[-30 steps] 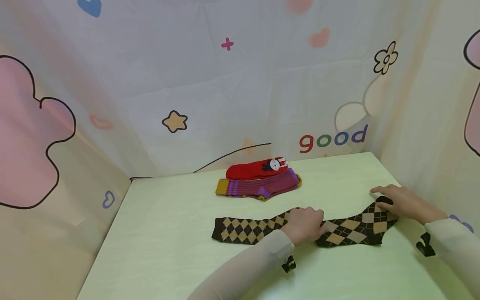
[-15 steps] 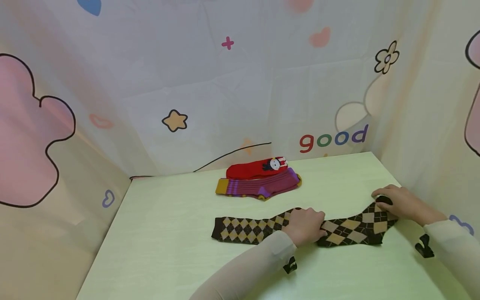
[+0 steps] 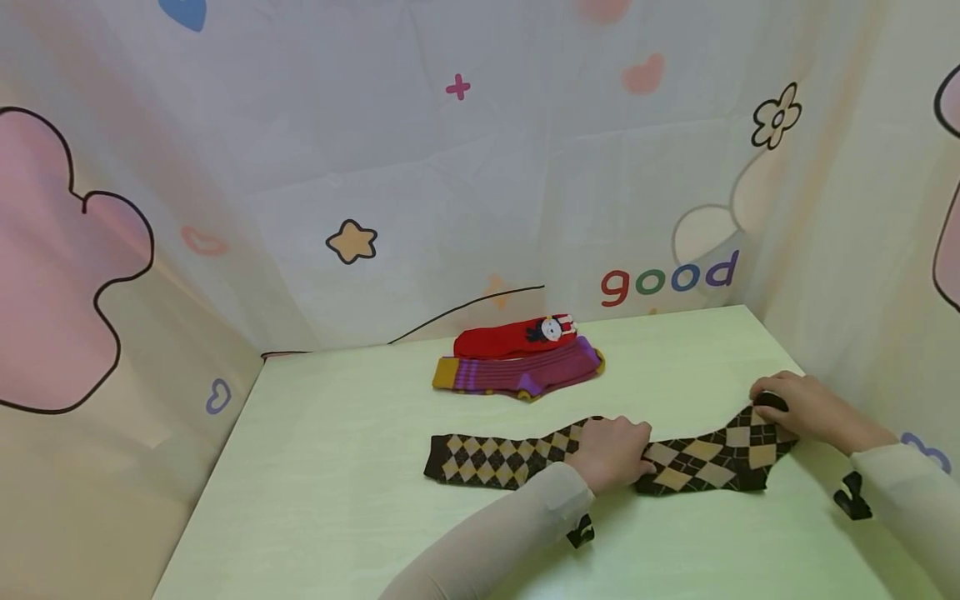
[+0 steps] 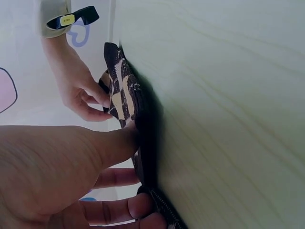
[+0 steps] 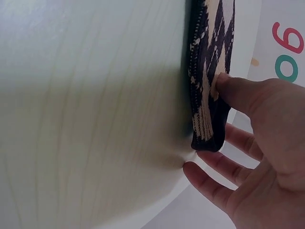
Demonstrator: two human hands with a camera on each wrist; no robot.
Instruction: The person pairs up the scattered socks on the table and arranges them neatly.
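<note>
Brown, black and tan argyle sock fabric lies across the near table. Its left stretch [image 3: 495, 461] has smaller diamonds and a dark end; the right argyle sock [image 3: 701, 462] shows larger ones. The middle is hidden under my left hand [image 3: 609, 454], whose thumb is on the fabric, with fingers curled at its other edge in the left wrist view. At the far right end, my right hand [image 3: 817, 410] pinches the sock near a black patch [image 3: 770, 402]. The right wrist view shows the thumb on the patterned face, other fingers [image 5: 209, 183] by the dark end.
Behind lie a red sock [image 3: 495, 340] with a cartoon figure and a purple-maroon sock [image 3: 495, 377] with a mustard cuff, edges together. Printed curtains [image 3: 420, 167] enclose the pale green table [image 3: 315, 467] at the back and sides.
The fingers of my right hand have drawn in from spread to curled at the sock's end. My left hand and the socks behind stay nearly where they were.
</note>
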